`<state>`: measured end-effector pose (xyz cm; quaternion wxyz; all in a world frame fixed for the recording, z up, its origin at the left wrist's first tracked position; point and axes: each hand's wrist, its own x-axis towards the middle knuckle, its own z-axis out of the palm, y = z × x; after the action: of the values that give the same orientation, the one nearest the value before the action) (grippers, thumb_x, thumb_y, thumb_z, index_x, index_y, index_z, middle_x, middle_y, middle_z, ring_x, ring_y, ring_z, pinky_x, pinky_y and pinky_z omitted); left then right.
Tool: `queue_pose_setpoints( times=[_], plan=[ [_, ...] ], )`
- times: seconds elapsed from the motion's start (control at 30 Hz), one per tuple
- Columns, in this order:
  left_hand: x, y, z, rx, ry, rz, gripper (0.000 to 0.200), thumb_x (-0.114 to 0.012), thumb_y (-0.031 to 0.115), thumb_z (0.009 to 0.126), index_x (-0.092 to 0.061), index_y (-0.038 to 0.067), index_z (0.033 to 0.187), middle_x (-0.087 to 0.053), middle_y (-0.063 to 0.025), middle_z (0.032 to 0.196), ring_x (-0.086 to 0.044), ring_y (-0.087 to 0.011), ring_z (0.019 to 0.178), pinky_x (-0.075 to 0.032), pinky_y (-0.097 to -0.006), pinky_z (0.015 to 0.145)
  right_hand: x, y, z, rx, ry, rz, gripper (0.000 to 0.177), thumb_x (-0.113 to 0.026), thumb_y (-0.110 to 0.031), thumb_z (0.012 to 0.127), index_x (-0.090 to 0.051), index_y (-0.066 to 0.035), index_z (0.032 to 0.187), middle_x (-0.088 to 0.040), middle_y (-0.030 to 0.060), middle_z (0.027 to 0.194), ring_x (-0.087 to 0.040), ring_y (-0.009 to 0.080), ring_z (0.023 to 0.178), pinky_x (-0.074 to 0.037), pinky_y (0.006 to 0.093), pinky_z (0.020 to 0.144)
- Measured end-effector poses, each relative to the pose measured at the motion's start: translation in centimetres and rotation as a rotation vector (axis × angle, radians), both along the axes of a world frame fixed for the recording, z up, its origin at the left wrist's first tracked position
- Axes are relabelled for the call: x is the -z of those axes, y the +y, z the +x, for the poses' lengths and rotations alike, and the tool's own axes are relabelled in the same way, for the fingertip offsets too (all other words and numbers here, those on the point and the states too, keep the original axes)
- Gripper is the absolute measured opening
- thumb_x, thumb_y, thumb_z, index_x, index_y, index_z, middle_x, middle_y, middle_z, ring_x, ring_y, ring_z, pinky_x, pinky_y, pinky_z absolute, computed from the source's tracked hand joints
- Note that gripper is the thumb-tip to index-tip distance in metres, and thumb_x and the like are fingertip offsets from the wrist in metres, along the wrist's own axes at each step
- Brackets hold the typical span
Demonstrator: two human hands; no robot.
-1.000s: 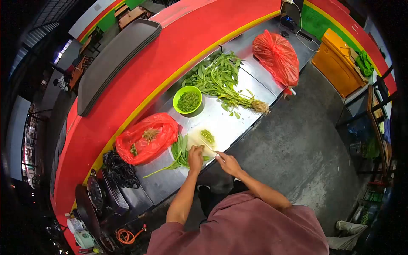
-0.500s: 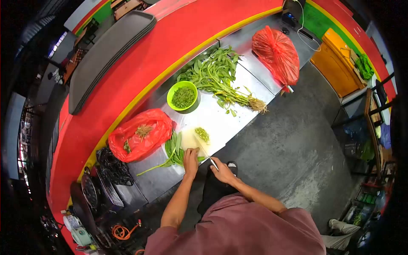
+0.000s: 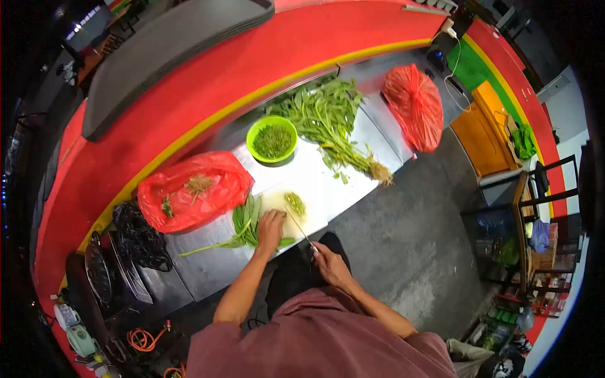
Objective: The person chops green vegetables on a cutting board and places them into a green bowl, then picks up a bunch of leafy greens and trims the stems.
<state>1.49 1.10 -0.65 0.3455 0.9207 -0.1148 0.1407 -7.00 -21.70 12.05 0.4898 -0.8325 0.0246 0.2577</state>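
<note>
My right hand [image 3: 330,263] is closed round the handle of a knife [image 3: 299,228], whose blade lies over a pale cutting board [image 3: 277,200]. Bent fingers of my left hand [image 3: 271,228] press on the leafy greens [image 3: 246,222] at the board's near left, beside the blade. Chopped green pieces [image 3: 294,203] form a small pile just beyond the knife. Further back stands a lime-green bowl [image 3: 272,139] of chopped greens. A large bunch of leafy stems with roots [image 3: 334,129] lies to its right.
An open red plastic bag [image 3: 195,191] with root scraps lies left of the board, beside a black bag [image 3: 135,236]. A tied red bag [image 3: 414,107] sits at the counter's far right. A red wall [image 3: 214,82] edges the counter's back.
The view has turned and shifted, so the counter's things appear displaced. Both hands remain at the board, with the knife still in my right hand.
</note>
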Motion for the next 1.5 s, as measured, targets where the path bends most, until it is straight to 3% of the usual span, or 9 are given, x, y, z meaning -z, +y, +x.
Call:
queue_pose_setpoints(
  times=[0.1, 0.2, 0.37, 0.47, 0.6, 0.77, 1.07, 1.2, 1.5],
  plan=[
    [-0.6, 0.1, 0.0, 0.023, 0.041, -0.019, 0.011, -0.068, 0.003, 0.088, -0.072, 0.003, 0.099, -0.068, -0.0128, 0.096, -0.062, -0.0353, 0.089, -0.050, -0.0461, 0.080, -0.6, 0.4, -1.4, 0.103, 0.029, 0.037, 0.041, -0.049, -0.030, 0.109, -0.056, -0.006, 0.142, -0.070, 0.0219, 0.083, -0.072, 0.0354, 0.078, -0.052, 0.0456, 0.073],
    [-0.9, 0.5, 0.7, 0.044, 0.050, -0.027, 0.011, -0.069, 0.003, 0.088, -0.072, 0.003, 0.099, -0.068, -0.0122, 0.094, -0.063, -0.0347, 0.089, -0.050, -0.0453, 0.079, -0.5, 0.9, -2.7, 0.117, 0.009, -0.036, 0.040, -0.051, -0.028, 0.109, -0.057, -0.006, 0.141, -0.069, 0.0225, 0.082, -0.072, 0.0351, 0.077, -0.053, 0.0451, 0.072],
    [-0.6, 0.8, 0.7, 0.071, 0.048, -0.063, 0.010, -0.070, 0.005, 0.088, -0.073, 0.004, 0.097, -0.069, -0.0110, 0.093, -0.064, -0.0340, 0.088, -0.050, -0.0447, 0.078, -0.6, 0.8, -2.7, 0.122, 0.058, -0.023, 0.038, -0.051, -0.027, 0.108, -0.059, -0.006, 0.140, -0.071, 0.0296, 0.097, -0.072, 0.0457, 0.093, -0.054, 0.0478, 0.078],
    [-0.4, 0.4, 0.5, 0.022, -0.009, -0.034, 0.010, -0.071, 0.006, 0.088, -0.073, 0.008, 0.097, -0.068, -0.0070, 0.092, -0.063, -0.0315, 0.086, -0.049, -0.0450, 0.074, -0.6, 0.7, -2.4, 0.121, 0.096, -0.042, 0.038, -0.052, -0.026, 0.108, -0.059, -0.005, 0.139, -0.071, 0.0289, 0.102, -0.072, 0.0443, 0.096, -0.054, 0.0467, 0.079],
    [-1.0, 0.2, 0.5, -0.001, 0.043, -0.034, 0.010, -0.070, 0.006, 0.088, -0.074, 0.006, 0.097, -0.069, -0.0085, 0.093, -0.064, -0.0322, 0.088, -0.049, -0.0444, 0.077, -0.1, 0.4, -2.1, 0.128, 0.066, 0.012, 0.037, -0.052, -0.025, 0.107, -0.060, -0.005, 0.138, -0.071, 0.0277, 0.105, -0.072, 0.0424, 0.100, -0.054, 0.0444, 0.081],
    [-0.5, 0.3, 0.5, 0.000, 0.062, -0.094, 0.012, -0.071, 0.004, 0.086, -0.074, 0.005, 0.097, -0.068, -0.0090, 0.093, -0.063, -0.0324, 0.089, -0.049, -0.0439, 0.079, -0.9, 0.8, -1.3, 0.103, 0.067, -0.043, 0.038, -0.054, -0.024, 0.106, -0.061, -0.007, 0.139, -0.070, 0.0299, 0.090, -0.070, 0.0479, 0.084, -0.054, 0.0482, 0.073],
    [-1.1, 0.4, 0.2, 0.014, 0.096, -0.129, 0.010, -0.072, 0.001, 0.085, -0.075, 0.002, 0.094, -0.070, -0.0110, 0.092, -0.065, -0.0329, 0.087, -0.051, -0.0428, 0.081, 4.9, 2.6, 1.4, -0.015, -0.160, -0.072, 0.038, -0.052, -0.021, 0.106, -0.059, -0.008, 0.141, -0.068, 0.0309, 0.097, -0.066, 0.0492, 0.090, -0.052, 0.0516, 0.076],
    [-0.7, 0.2, -0.2, -0.068, 0.113, -0.162, 0.009, -0.074, 0.004, 0.086, -0.076, 0.002, 0.095, -0.072, -0.0113, 0.094, -0.067, -0.0332, 0.091, -0.052, -0.0422, 0.083, 2.7, 2.9, 2.5, 0.046, 0.019, -0.027, 0.039, -0.052, -0.027, 0.107, -0.058, -0.011, 0.143, -0.068, 0.0300, 0.092, -0.068, 0.0486, 0.089, -0.053, 0.0496, 0.076],
    [-0.5, 0.1, -0.2, -0.076, 0.071, -0.205, 0.009, -0.075, 0.002, 0.085, -0.077, 0.002, 0.094, -0.071, -0.0127, 0.091, -0.068, -0.0332, 0.086, -0.054, -0.0421, 0.079, 0.8, 0.8, -0.2, 0.081, 0.096, -0.023, 0.042, -0.051, -0.031, 0.108, -0.059, -0.010, 0.143, -0.068, 0.0280, 0.083, -0.071, 0.0451, 0.085, -0.054, 0.0465, 0.074]
  ],
)
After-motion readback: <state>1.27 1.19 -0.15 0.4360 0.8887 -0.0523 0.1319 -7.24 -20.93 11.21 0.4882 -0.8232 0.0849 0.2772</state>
